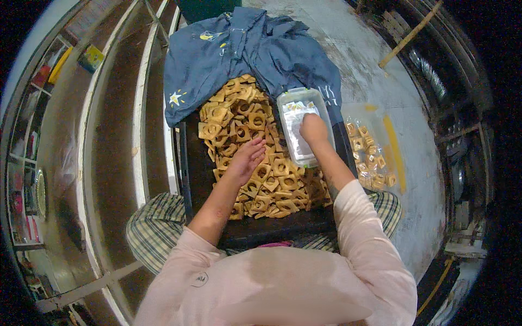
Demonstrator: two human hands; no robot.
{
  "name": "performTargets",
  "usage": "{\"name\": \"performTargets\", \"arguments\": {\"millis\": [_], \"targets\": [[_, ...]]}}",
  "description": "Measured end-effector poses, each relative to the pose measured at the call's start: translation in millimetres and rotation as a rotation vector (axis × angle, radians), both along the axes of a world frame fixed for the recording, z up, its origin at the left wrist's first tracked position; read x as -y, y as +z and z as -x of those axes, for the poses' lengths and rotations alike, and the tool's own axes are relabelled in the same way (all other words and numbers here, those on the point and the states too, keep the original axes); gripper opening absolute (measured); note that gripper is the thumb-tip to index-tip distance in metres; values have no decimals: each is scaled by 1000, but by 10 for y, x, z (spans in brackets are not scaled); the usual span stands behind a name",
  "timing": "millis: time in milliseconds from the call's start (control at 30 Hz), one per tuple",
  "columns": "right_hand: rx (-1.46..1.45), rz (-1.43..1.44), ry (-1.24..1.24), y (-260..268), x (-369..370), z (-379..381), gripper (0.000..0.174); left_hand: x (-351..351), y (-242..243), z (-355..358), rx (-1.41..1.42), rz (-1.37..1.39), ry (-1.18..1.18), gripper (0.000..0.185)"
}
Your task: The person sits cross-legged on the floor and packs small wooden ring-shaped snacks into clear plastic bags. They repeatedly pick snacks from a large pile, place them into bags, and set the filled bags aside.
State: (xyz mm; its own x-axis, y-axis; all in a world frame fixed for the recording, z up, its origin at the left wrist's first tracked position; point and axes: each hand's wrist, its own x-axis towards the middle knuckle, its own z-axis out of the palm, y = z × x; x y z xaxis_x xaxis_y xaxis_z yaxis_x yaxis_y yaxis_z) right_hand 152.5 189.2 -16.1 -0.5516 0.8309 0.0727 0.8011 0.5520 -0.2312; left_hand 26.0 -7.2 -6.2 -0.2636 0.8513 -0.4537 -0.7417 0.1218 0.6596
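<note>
A heap of square wooden pieces with round holes (281, 167) lies on a dark low table (200, 175) in front of me. My left hand (248, 159) is just above the middle of the heap, palm turned inward, fingers apart and holding nothing. To its right, a clear plastic container (301, 161) stands on the heap's edge, holding white printed sheets (294, 130) and small white pieces with yellow marks (301, 106). My right hand (314, 127) is inside the container, over the sheets, its fingers curled; whether they grip anything is hidden.
A dark blue printed cloth (253, 49) covers the table's far end. At the right, a clear bag of similar wooden pieces (369, 157) lies on the grey floor (416, 203). White-edged frame bars (140, 106) run along the left, with shelves (24, 163) beyond.
</note>
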Motion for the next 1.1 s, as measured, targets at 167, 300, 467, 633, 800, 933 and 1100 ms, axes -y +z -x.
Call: {"name": "performTargets", "arguments": {"millis": [167, 300, 467, 633, 800, 933, 1100], "targets": [[-127, 157, 456, 719, 753, 294, 18, 71, 176, -20, -310, -119, 9, 45], [-225, 161, 617, 796, 1084, 396, 24, 118, 184, 99, -237, -54, 19, 34], [-689, -86, 466, 481, 1034, 511, 26, 157, 143, 216, -286, -122, 138, 25], [-820, 988, 305, 322, 898, 508, 29, 138, 251, 244, -410, -104, 124, 21], [-687, 798, 329, 390, 939, 570, 15, 139, 303, 270, -361, -85, 170, 13], [-635, 696, 361, 475, 1019, 603, 17, 139, 278, 317, -527, -47, 198, 12], [-690, 885, 279, 457, 1124, 639, 37, 158, 230, 380, -500, 89, 123, 14]]}}
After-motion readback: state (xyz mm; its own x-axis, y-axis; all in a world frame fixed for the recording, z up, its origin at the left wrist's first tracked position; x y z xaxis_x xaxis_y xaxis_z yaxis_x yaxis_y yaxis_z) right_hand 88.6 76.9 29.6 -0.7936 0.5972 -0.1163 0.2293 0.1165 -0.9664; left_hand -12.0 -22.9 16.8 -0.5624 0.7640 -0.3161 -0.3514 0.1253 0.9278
